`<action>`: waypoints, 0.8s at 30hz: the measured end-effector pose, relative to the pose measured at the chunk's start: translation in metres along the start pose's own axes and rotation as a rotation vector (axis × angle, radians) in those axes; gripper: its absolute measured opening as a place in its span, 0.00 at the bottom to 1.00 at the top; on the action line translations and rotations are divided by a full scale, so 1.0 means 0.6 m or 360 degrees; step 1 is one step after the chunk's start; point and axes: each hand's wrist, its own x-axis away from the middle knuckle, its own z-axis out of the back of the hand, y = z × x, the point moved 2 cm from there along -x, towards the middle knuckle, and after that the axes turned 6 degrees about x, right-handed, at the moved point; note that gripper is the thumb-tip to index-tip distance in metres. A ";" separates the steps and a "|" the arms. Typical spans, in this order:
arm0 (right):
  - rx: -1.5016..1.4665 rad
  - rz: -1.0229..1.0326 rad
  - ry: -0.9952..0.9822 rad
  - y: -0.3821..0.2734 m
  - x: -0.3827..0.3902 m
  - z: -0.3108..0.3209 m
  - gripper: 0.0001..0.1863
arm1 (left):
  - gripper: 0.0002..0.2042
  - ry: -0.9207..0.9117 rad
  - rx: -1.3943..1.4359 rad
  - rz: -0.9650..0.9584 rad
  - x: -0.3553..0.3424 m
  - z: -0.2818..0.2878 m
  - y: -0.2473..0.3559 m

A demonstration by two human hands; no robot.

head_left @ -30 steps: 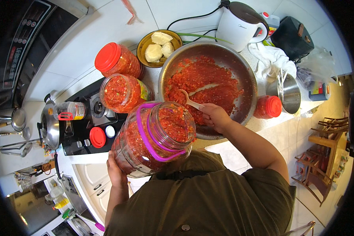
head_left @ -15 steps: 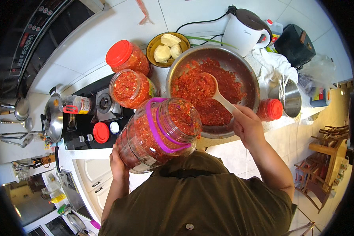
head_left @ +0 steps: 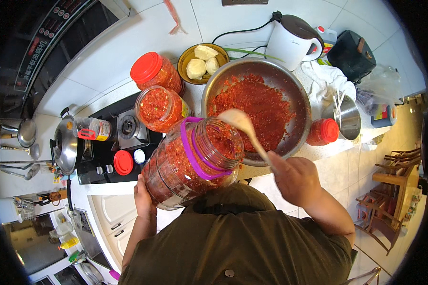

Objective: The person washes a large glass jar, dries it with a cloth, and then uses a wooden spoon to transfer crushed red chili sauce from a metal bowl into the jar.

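Note:
My left hand (head_left: 144, 197) grips the lower side of a big glass jar (head_left: 169, 173) with a purple handle band, tilted with its mouth toward the right. Chopped red chili fills much of it. In my right hand (head_left: 297, 178) is a ladle (head_left: 240, 121), its handle between my closed fingers. The ladle's bowl is turned over at the jar's mouth, its rounded back showing. Behind it stands a wide steel basin (head_left: 302, 109), with chopped red chili (head_left: 264, 107) spread over its bottom.
Left of the basin are a filled open jar (head_left: 159, 107), a red-lidded jar (head_left: 150, 69) and a brown bowl (head_left: 184, 59) of pale lumps. A white kettle (head_left: 290, 42) stands behind. At right are a small red-lidded jar (head_left: 324, 131) and a steel pot (head_left: 352, 118). A stove (head_left: 95, 166) lies left.
My right hand has swung the ladle from the basin to the jar's mouth and tipped it over. Its heap of chili no longer shows. The jar stays in my left hand.

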 end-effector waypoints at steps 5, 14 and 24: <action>-0.1144 -0.1121 0.0356 0.068 0.005 -0.082 0.15 | 0.27 -0.0030 -0.0041 0.0002 0.000 -0.003 0.001; -0.2991 -0.1402 0.0548 0.035 -0.058 -0.304 0.18 | 0.28 0.0027 0.0002 -0.0020 -0.004 0.021 -0.016; -0.2893 -0.1500 0.0603 -0.061 -0.062 -0.268 0.19 | 0.27 -0.0076 0.0342 0.0189 -0.008 0.047 -0.031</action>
